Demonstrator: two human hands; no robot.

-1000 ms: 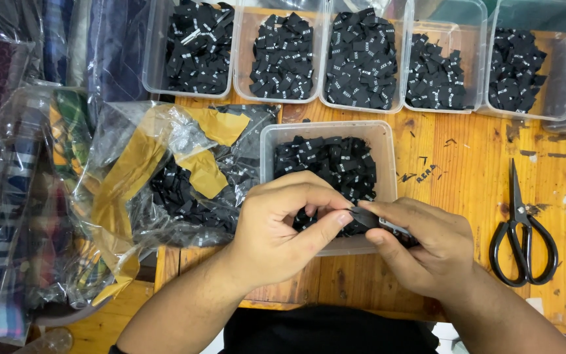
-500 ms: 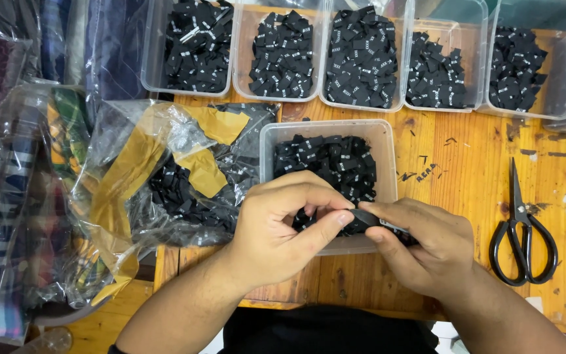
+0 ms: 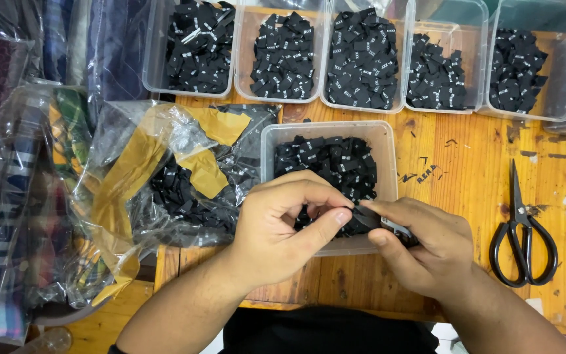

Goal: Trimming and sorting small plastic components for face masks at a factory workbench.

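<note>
My left hand and my right hand meet over the near edge of a clear plastic tub that holds several small black fabric labels. Both hands pinch a small bunch of black labels between thumbs and fingertips. The right hand cups more of the bunch, partly hidden by its fingers. The tub stands on an orange wooden table.
A row of clear tubs full of black labels lines the far edge. Black scissors lie shut to the right. A crumpled clear plastic bag with brown tape and more labels lies left, beside bagged coloured fabrics.
</note>
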